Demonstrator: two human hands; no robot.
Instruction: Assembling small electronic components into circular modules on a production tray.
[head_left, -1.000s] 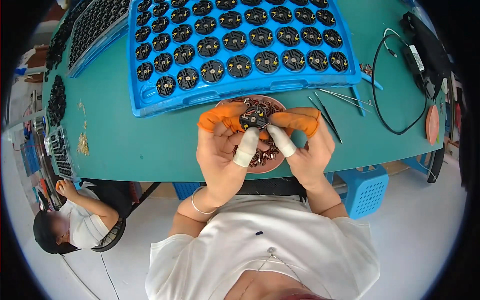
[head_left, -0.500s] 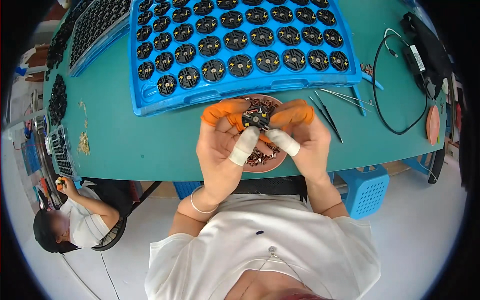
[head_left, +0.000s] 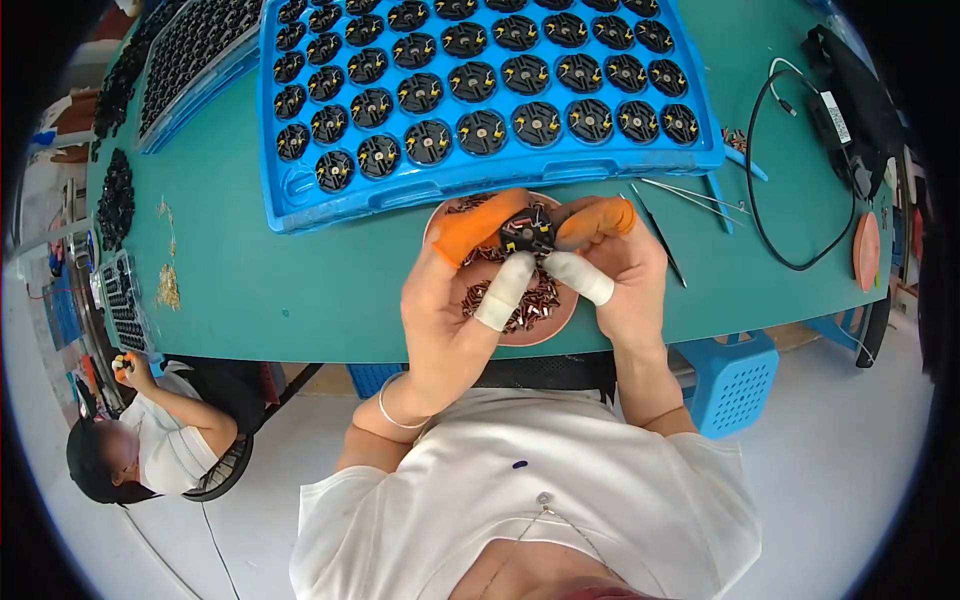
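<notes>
Over a pink bowl point(head_left: 566, 322) of small reddish-brown and silvery pieces, I hold a round black disc part point(head_left: 527, 236) with yellow bits on it. My left hand point(head_left: 440, 320) is closed on its left side, an orange-covered finger behind and a white-covered thumb at the near edge. From the right, my right hand point(head_left: 632, 295) grips the same disc, its fingers in orange covers and its thumb in a white one. What the fingertips do behind the disc is hidden. Beyond my hands, a blue tray point(head_left: 420, 202) carries rows of similar black discs.
Tweezers point(head_left: 662, 240) and thin metal rods lie right of the bowl. Further right are a black cable point(head_left: 765, 235) and a black device. Another tray point(head_left: 195, 75) and piles of black parts stand at left. A co-worker point(head_left: 190, 430) sits lower left; a blue stool point(head_left: 735, 385) stands right.
Both hands have shifted slightly right with the disc, which has turned and tilted. My left fingers have straightened across the bowl behind it.
</notes>
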